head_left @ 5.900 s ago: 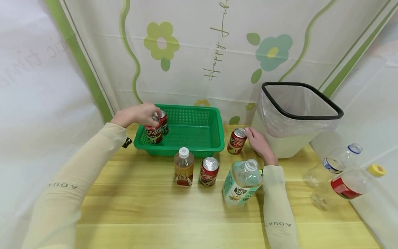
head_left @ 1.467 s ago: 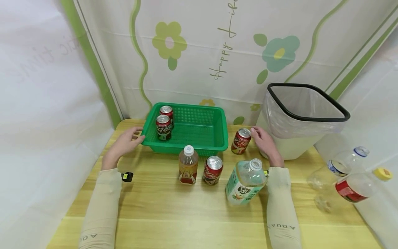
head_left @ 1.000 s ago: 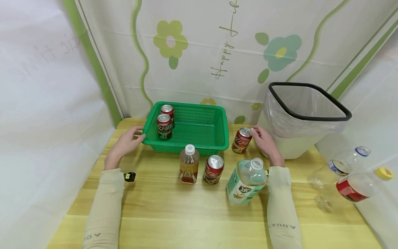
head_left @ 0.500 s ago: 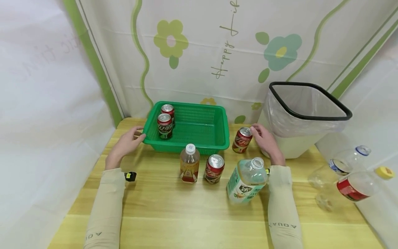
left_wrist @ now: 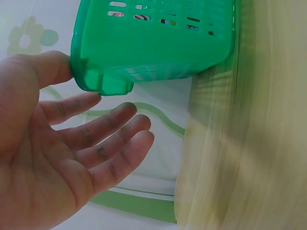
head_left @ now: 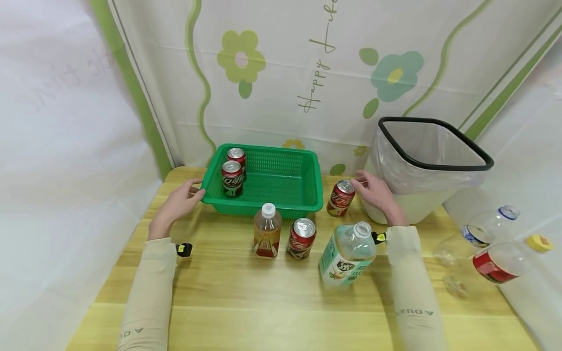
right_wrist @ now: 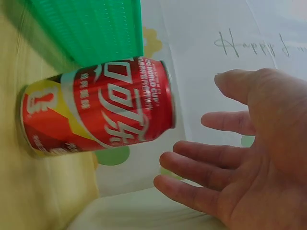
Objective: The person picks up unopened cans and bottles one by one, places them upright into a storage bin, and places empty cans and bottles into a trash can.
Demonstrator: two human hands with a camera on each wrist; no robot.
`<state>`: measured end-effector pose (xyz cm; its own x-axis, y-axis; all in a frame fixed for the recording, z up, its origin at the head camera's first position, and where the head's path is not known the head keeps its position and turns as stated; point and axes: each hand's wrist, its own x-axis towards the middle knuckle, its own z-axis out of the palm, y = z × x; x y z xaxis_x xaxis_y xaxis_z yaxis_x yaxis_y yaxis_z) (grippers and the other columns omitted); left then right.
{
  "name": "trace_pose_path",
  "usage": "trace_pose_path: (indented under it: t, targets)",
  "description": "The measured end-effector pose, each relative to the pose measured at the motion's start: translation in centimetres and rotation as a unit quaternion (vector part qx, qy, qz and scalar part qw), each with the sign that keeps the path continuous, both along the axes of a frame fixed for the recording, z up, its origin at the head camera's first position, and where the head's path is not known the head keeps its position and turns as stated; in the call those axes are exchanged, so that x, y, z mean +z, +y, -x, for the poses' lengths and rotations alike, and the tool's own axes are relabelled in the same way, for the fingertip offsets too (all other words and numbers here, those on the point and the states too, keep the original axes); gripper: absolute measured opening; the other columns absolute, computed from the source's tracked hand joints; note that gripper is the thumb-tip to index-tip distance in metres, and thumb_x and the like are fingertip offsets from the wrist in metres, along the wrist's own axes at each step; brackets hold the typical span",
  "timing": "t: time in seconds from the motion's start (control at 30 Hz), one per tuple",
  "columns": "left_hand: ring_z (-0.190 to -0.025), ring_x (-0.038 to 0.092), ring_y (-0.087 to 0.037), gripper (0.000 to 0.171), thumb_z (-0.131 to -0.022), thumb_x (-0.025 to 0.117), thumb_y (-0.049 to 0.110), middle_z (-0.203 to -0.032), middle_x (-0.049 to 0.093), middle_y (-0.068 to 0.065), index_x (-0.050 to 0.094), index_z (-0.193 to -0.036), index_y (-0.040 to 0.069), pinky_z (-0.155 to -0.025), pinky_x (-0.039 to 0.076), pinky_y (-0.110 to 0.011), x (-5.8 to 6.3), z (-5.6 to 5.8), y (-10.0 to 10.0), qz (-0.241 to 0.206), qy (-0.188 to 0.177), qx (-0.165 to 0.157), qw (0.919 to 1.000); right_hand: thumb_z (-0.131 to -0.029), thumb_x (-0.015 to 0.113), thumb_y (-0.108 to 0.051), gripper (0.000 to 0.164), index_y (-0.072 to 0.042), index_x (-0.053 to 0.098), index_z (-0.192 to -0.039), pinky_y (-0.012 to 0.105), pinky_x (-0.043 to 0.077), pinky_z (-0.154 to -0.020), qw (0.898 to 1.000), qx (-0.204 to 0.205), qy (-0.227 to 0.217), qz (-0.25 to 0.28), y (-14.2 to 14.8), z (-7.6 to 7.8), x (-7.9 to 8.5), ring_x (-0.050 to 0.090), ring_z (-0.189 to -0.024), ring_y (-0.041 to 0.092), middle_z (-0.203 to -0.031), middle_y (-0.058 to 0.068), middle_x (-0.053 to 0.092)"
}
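Note:
At the left end of the green plastic basket (head_left: 281, 187), my left hand (head_left: 177, 204) has its thumb against the rim, with the other fingers loosely extended below it. The left wrist view shows that palm (left_wrist: 43, 163) holding nothing. Two soda cans (head_left: 232, 179) stand upright inside the basket's left side. My right hand (head_left: 375, 192) is just right of another red soda can (head_left: 340, 199); in the right wrist view its relaxed fingers (right_wrist: 206, 167) are apart from the can (right_wrist: 100, 108). One more can (head_left: 301, 239) stands in front of the basket.
A small bottle of amber drink (head_left: 267, 234) and a larger green-labelled bottle (head_left: 344, 258) stand on the wooden table (head_left: 246, 312). A lined bin (head_left: 432, 146) is behind my right hand. Two clear bottles (head_left: 496, 268) lie at the right.
My left hand has let go of a can in the basket and come back to its left rim. Just now my right hand and forearm shift slightly, the forearm swinging right.

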<state>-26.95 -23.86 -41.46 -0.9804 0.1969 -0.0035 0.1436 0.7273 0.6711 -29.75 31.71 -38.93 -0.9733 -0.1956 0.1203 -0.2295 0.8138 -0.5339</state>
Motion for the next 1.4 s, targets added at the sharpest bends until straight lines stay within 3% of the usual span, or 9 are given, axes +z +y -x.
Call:
trace_pose_path:
  t: [0.23,0.47,0.73,0.97,1.17,1.4]
  targets:
    - [-0.126,0.05,-0.047,0.058,-0.106,0.038,0.039,-0.138,0.05,-0.029,0.027,-0.153,0.008,-0.102,0.046,-0.061,0.0,0.0,0.1,-0.007,-0.002,0.0,1.0,-0.101,0.051,-0.037,0.055,0.002,0.045,-0.14,0.057,0.05,-0.098,0.998,0.053,0.008,-0.042,-0.6,0.8,2.6,0.059,-0.114,0.043,-0.13,0.029,0.058]
    - [-0.126,0.05,-0.048,0.058,-0.106,0.038,0.038,-0.14,0.049,-0.03,0.026,-0.153,0.008,-0.102,0.046,-0.061,0.0,0.0,0.1,-0.01,-0.004,-0.001,0.9999,-0.099,0.057,-0.029,0.049,0.005,0.049,-0.134,0.059,0.05,-0.097,0.988,0.098,0.007,-0.116,-1.5,1.9,4.1,0.057,-0.116,0.046,-0.129,0.031,0.056]
    - [-0.126,0.05,-0.047,0.06,-0.105,0.036,0.042,-0.138,0.05,-0.03,0.026,-0.154,0.007,-0.1,0.048,-0.06,0.0,0.0,-0.1,-0.01,-0.003,-0.004,0.9999,-0.095,0.063,-0.027,0.049,0.003,0.052,-0.132,0.058,0.05,-0.096,0.98,0.12,-0.003,-0.158,-2.8,2.5,6.1,0.057,-0.114,0.045,-0.128,0.03,0.057]
    - [-0.124,0.051,-0.045,0.061,-0.105,0.038,0.044,-0.137,0.051,-0.028,0.027,-0.154,0.01,-0.097,0.05,-0.057,-0.3,0.2,-0.4,-0.025,-0.007,-0.004,0.9997,-0.095,0.063,-0.026,0.048,0.006,0.053,-0.129,0.059,0.047,-0.1,0.971,0.158,-0.026,-0.18,-3.8,3.0,6.5,0.054,-0.118,0.046,-0.127,0.031,0.058]
    - [-0.114,0.056,-0.045,0.062,-0.105,0.042,0.041,-0.129,0.053,-0.03,0.025,-0.154,0.009,-0.09,0.055,-0.055,-0.9,0.2,-0.9,-0.108,-0.039,-0.016,0.9933,-0.096,0.059,-0.029,0.051,0.007,0.051,-0.132,0.057,0.047,-0.103,0.961,0.181,-0.042,-0.204,-4.2,3.7,5.8,0.053,-0.121,0.046,-0.131,0.03,0.057]
    - [-0.119,0.055,-0.044,0.063,-0.105,0.044,0.037,-0.132,0.049,-0.031,0.02,-0.155,0.008,-0.097,0.051,-0.061,-2.2,0.8,-1.1,-0.238,-0.08,-0.035,0.9674,-0.096,0.06,-0.027,0.046,0.005,0.054,-0.128,0.057,0.048,-0.1,0.96,0.19,-0.035,-0.201,-4.4,3.8,5.6,0.056,-0.117,0.045,-0.128,0.029,0.059]
